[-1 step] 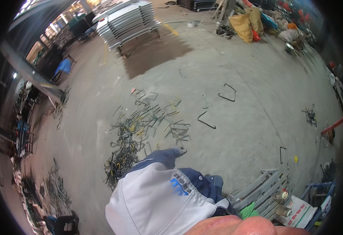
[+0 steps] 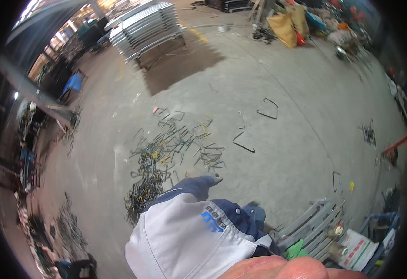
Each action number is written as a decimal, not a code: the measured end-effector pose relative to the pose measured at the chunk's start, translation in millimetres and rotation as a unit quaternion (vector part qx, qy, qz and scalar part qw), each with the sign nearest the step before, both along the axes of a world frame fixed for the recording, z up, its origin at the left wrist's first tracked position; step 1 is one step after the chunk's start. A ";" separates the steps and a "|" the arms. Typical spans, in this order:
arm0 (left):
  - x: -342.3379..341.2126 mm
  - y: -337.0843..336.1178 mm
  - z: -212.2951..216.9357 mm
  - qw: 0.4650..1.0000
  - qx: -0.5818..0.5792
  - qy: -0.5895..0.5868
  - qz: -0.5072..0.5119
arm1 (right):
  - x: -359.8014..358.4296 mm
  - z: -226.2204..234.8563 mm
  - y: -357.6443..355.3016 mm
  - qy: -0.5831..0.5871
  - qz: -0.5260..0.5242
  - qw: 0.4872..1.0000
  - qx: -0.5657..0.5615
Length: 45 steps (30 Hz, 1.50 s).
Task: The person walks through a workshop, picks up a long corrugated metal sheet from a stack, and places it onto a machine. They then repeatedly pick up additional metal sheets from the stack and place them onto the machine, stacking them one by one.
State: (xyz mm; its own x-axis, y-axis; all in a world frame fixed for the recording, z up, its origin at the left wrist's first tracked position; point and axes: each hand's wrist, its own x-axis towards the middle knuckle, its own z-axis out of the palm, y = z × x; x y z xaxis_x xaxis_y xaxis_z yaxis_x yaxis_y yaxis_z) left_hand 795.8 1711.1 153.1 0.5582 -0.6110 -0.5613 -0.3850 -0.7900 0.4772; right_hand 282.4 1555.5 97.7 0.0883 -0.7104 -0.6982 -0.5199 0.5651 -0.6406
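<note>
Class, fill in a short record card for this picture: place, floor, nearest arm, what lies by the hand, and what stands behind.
Place: workshop yard with a concrete floor
Arm: one grey and blue sleeve reaching forward; which arm it is cannot be told
Hand: gloved hand, holding nothing visible
By the hand: heap of bent metal rods
Apart: two single bent rods and
Behind: stack of metal frames
Lower right: grey pallet

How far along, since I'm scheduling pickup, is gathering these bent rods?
Done: a tangled pile of bent rods already lies on the concrete floor. In hand: nothing visibly held; the left hand reaches toward the pile's edge. Left: stray bent rods lie scattered apart from it.
</note>
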 end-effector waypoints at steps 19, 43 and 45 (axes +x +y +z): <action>-4.2 -624.0 -6.0 0.976 0.004 0.219 0.004 | -37.2 5.0 -452.2 0.088 -0.205 0.973 -0.059; -132.7 -1545.6 -54.3 0.934 -0.111 0.267 -0.211 | -80.8 66.8 -1010.8 0.190 -0.313 0.930 0.035; -161.9 -1576.1 -60.5 0.928 -0.100 0.287 -0.217 | -106.4 60.4 -1042.5 0.191 -0.331 0.922 0.068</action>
